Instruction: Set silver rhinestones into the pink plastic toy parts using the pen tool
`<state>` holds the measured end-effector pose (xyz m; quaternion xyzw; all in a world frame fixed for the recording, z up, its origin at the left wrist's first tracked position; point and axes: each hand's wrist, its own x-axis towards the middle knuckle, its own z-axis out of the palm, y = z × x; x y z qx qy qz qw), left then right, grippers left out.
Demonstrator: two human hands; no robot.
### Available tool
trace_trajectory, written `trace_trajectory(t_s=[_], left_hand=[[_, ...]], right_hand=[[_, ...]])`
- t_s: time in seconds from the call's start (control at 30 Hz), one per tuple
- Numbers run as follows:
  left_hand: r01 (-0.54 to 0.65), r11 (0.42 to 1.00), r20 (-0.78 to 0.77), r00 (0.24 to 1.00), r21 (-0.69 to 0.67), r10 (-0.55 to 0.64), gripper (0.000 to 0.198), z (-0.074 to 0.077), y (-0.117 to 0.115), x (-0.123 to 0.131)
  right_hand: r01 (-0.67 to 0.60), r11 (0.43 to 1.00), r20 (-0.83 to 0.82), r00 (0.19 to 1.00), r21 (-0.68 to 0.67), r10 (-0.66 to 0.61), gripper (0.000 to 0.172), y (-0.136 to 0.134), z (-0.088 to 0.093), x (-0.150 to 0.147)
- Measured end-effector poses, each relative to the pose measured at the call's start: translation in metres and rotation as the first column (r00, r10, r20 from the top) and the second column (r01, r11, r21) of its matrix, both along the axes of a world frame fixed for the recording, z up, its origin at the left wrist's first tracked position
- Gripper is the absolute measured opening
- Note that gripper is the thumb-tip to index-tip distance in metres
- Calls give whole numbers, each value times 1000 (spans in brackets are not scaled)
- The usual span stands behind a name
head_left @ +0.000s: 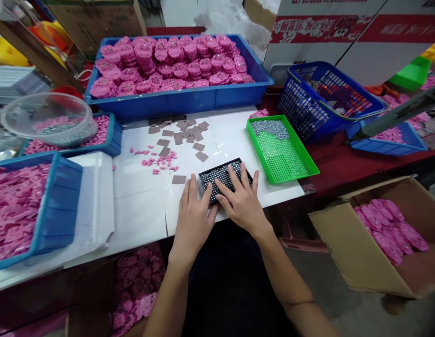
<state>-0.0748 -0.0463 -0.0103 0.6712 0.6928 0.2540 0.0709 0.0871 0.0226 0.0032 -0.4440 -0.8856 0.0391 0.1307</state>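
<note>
A small black tray (216, 175) with a grid of holes and shiny metal bits lies at the front edge of the white table covering. My right hand (241, 199) rests on it with its fingers spread over the grid. At its left side is my left hand (196, 213), fingers extended, the fingertips near the tray's left edge. To the right sits a green tray (310, 164) with a heap of small grey metal pieces (270, 128) at its far end. Pink cylinders (161, 160) and grey-brown square pieces (184, 133) are scattered left of and beyond the black tray.
A large blue bin (182, 100) of stacked pink parts stands at the back. Blue bins (65, 201) and a clear bowl (45, 105) are on the left. A blue basket (301, 100) stands right; an open carton (344, 238) sits lower right.
</note>
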Motion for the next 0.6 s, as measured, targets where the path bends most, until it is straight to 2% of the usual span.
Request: trace_trajectory(t_s=[0.2,0.3,0.5,0.6], left_hand=[[3,1000,-87,996,7,-3,52,9,2,2],[-10,1000,-120,993,1,10,58,12,3,2],[36,999,-132,991,22,-33,56,6,1,2],[10,1000,-132,991,-23,-13,59,5,3,2]], right_hand=[[50,998,-21,999,47,-49,47,-3,-3,2],[44,997,-35,998,66,-42,47,-3,-4,3],[-53,992,-67,996,113,60,45,-4,-6,8],[-38,994,-48,998,106,43,47,-3,-6,6]])
